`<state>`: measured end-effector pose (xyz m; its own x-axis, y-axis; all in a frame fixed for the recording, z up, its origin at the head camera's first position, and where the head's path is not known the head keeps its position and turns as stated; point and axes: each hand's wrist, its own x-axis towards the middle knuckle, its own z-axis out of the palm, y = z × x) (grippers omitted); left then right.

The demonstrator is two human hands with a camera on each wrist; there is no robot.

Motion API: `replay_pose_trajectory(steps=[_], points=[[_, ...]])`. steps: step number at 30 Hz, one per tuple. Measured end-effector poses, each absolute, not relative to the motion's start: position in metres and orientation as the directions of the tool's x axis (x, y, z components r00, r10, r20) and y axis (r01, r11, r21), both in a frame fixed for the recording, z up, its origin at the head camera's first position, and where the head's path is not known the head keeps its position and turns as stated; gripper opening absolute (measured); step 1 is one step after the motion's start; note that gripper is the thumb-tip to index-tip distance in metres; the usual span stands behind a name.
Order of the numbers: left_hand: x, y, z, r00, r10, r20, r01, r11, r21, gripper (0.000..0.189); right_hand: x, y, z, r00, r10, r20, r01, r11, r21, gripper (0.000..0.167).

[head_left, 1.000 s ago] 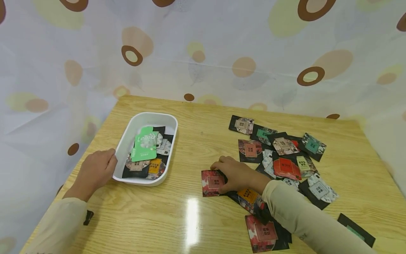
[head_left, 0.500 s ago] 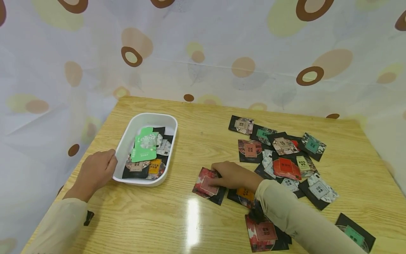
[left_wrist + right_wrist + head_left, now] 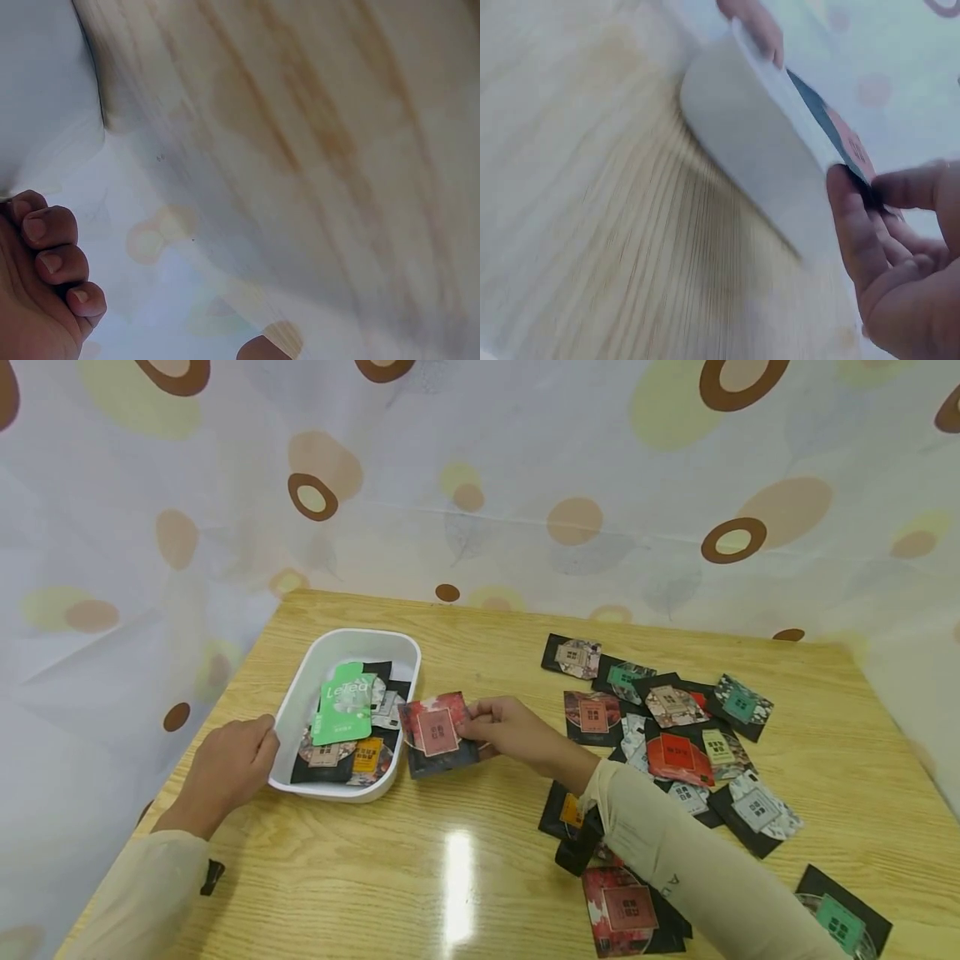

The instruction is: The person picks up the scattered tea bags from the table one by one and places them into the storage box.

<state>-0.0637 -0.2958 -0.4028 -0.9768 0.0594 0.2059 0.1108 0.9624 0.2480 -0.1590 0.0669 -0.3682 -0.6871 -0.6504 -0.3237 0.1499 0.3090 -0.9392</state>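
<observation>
A red-and-black tea sachet [image 3: 437, 732] is pinched by its right edge between the thumb and fingers of my right hand [image 3: 506, 731]. It is raised beside the right rim of a white plastic tub [image 3: 408, 651]. In the right wrist view the sachet [image 3: 847, 135] shows above the tub's wall. My left hand [image 3: 228, 768] holds the tub's left rim with curled fingers; its thumb side meets the edge. In the left wrist view several curled fingers [image 3: 60, 259] show below the tub's wall. Inside the tub lie a green LeTea packet [image 3: 342, 714] and several dark sachets.
Several overlapping tea sachets [image 3: 678, 758] are spread on the right of the wooden table [image 3: 330, 877]. A red sachet [image 3: 622, 906] lies near the front, partly under my right arm. One green-labelled sachet [image 3: 840, 922] sits at front right. A patterned curtain [image 3: 517, 460] hangs behind.
My right hand has lifted the red-and-black sachet off the table and carried it left to the tub's rim. The left hand has stayed at the tub.
</observation>
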Motion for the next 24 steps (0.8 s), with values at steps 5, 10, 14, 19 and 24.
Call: replay_pose_trajectory(steps=[5, 10, 14, 19, 24], points=[[-0.063, -0.297, -0.401, -0.983, 0.046, 0.177, 0.090, 0.963, 0.252, 0.032, -0.161, 0.027, -0.366, -0.736, -0.575, -0.357, 0.288, 0.212, -0.934, 0.036], [-0.062, -0.296, -0.402, -0.987, 0.047, 0.155, 0.085, 0.964, 0.252, 0.032, -0.164, -0.014, -0.364, -0.771, -0.499, -0.397, 0.354, 0.182, -0.917, 0.032], [-0.062, -0.296, -0.404, -0.987, 0.045, 0.155, 0.084, 0.964, 0.253, 0.032, -0.167, -0.036, -0.361, -0.822, -0.409, -0.397, 0.335, 0.219, -0.917, 0.009], [-0.062, -0.295, -0.404, -0.986, 0.049, 0.158, 0.088, 0.965, 0.246, 0.030, -0.173, -0.050, -0.357, -0.853, -0.368, -0.371, 0.284, 0.270, -0.920, 0.042], [-0.063, -0.296, -0.401, -0.985, 0.049, 0.165, 0.088, 0.968, 0.236, 0.029, -0.171, -0.053, -0.349, -0.842, -0.413, -0.347, 0.245, 0.281, -0.928, 0.039]])
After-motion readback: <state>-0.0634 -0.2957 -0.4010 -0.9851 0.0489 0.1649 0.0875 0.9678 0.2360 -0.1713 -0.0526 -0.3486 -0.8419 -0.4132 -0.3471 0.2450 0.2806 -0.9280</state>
